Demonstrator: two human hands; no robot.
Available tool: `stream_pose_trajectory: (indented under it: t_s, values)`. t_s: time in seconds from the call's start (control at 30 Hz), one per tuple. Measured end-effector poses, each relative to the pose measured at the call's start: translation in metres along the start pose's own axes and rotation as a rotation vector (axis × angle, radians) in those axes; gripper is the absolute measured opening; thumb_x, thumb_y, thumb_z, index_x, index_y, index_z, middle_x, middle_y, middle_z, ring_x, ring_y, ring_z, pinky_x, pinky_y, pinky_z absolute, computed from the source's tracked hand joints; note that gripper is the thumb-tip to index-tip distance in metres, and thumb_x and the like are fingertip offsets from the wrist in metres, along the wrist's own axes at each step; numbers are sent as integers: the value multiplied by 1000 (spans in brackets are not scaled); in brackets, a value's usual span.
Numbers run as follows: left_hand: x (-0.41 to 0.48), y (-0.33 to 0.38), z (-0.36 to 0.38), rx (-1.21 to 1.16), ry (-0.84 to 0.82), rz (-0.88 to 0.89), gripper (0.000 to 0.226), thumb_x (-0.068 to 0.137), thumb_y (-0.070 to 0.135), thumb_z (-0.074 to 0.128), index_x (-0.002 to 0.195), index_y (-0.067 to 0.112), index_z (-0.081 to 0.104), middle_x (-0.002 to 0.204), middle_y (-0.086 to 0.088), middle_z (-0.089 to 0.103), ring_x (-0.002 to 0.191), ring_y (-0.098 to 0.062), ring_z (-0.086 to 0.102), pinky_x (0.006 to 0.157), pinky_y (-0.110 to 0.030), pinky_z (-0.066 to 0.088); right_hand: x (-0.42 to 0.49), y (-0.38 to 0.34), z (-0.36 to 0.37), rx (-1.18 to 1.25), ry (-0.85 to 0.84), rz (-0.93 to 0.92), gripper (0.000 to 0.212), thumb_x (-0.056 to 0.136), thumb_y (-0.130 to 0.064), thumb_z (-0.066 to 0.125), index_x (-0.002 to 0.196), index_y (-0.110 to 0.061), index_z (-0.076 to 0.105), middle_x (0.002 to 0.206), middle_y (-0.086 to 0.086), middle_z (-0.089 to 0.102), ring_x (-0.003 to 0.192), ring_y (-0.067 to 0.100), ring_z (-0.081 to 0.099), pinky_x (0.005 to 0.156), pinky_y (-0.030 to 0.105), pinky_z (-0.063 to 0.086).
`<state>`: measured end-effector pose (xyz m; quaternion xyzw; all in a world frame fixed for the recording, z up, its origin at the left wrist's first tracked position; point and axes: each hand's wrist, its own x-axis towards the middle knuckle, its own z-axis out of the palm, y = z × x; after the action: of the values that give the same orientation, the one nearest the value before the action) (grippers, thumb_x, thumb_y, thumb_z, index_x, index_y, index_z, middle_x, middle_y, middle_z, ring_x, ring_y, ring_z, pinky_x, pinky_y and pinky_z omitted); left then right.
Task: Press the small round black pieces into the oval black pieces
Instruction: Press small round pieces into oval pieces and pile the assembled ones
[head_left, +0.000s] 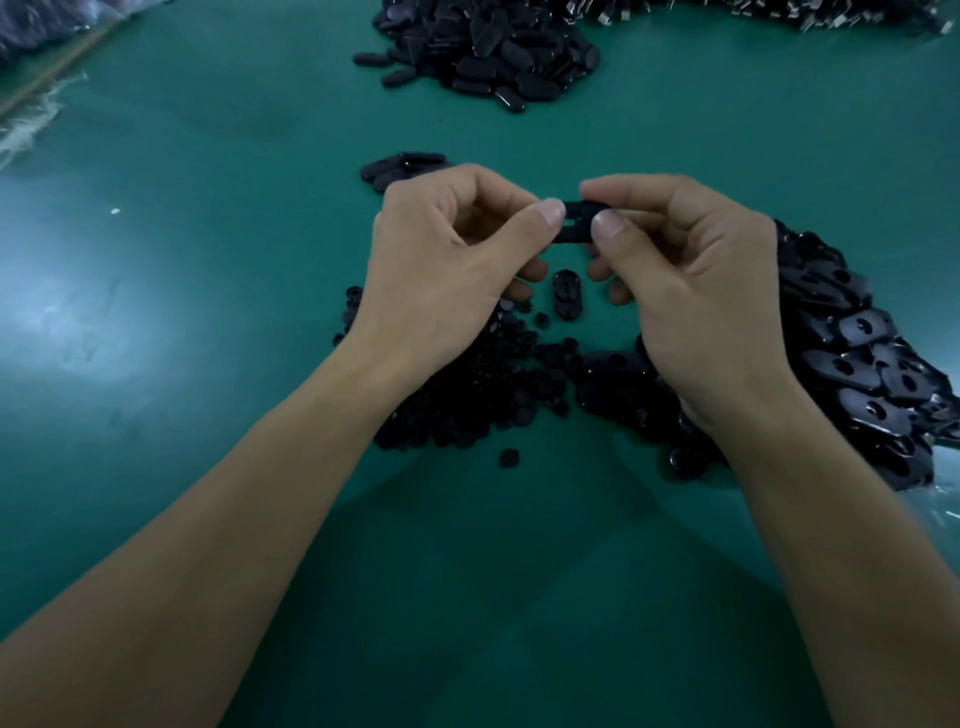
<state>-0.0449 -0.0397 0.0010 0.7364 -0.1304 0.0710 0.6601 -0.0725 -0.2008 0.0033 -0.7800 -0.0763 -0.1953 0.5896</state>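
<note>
Black oval plastic piece (576, 222) hung above the green table (208, 260), pinched between left hand (447, 260) and right hand (685, 270); steady, square thumb pressure should seat any small round piece without cocking it.

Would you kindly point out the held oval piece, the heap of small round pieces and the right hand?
held oval piece (579, 221): head view, its slotted middle.
heap of small round pieces (478, 389): head view, heap's centre.
right hand (691, 270): head view, back of hand.

Factory workbench (208, 156), heaped black parts (488, 57)
</note>
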Motion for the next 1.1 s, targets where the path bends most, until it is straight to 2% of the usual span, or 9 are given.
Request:
stream_pose_trajectory:
  t_s: [0.1,0.2,0.37,0.47,0.63,0.87,0.97,1.03,1.1]
  values:
    - [0,-1,0,-8,-50,-21,8,88,19,74,96,20,71,66,5,72,61,-13,71,57,-25,56,0,0,0,21,-5,17,21,96,-13,62,101,-32,71,76,-11,69,71,6,64,67,21,51]
    - [-2,0,-1,23,-98,-22,6,88,18,76,92,21,72,68,3,73,61,-13,70,56,-25,56,-1,1,0,59,-1,53,17,92,-15,68,102,-28,68,81,-9,70,74,6,65,68,20,51]
    - [-3,2,0,118,-89,27,10,86,25,77,81,18,73,70,-5,74,65,-33,71,58,-45,61,-1,-2,0,120,46,44,18,89,-11,73,96,-24,64,85,-5,68,77,4,64,69,20,50]
    - [-4,2,2,130,-77,37,14,89,29,74,81,17,74,68,-5,74,60,-28,71,57,-44,60,-1,-4,1,104,12,5,20,93,-4,66,93,-24,69,84,-9,69,74,-3,62,68,14,48]
    - [-4,3,1,86,-123,39,5,92,28,72,95,24,72,66,-2,73,53,-13,67,53,-26,53,-3,-4,4,150,-84,-30,23,93,6,61,102,-14,70,93,-8,74,85,2,71,78,15,52]
    - [1,6,-4,225,-24,98,12,89,34,78,78,32,72,61,11,62,52,-6,50,50,-29,45,-4,0,6,97,1,-80,28,90,1,67,102,-24,65,95,-6,73,91,7,71,81,19,53]
    - [1,6,-4,235,32,109,14,88,34,78,77,33,71,64,7,66,53,-16,57,55,-38,54,-5,3,6,-31,32,-64,22,93,-6,66,108,-22,66,102,-6,71,98,6,69,87,20,53]
    - [1,6,-4,244,69,108,14,89,34,77,77,29,71,67,0,69,59,-27,63,60,-42,56,-6,6,6,-271,-16,-52,24,95,-14,65,119,-19,66,103,-10,69,97,3,65,88,18,51]
    - [1,5,-5,240,95,93,16,91,34,75,78,28,69,66,6,68,60,-21,62,63,-41,57,-10,10,7,-547,-132,-40,37,96,-26,66,132,-18,60,101,-9,64,94,8,59,87,24,48]
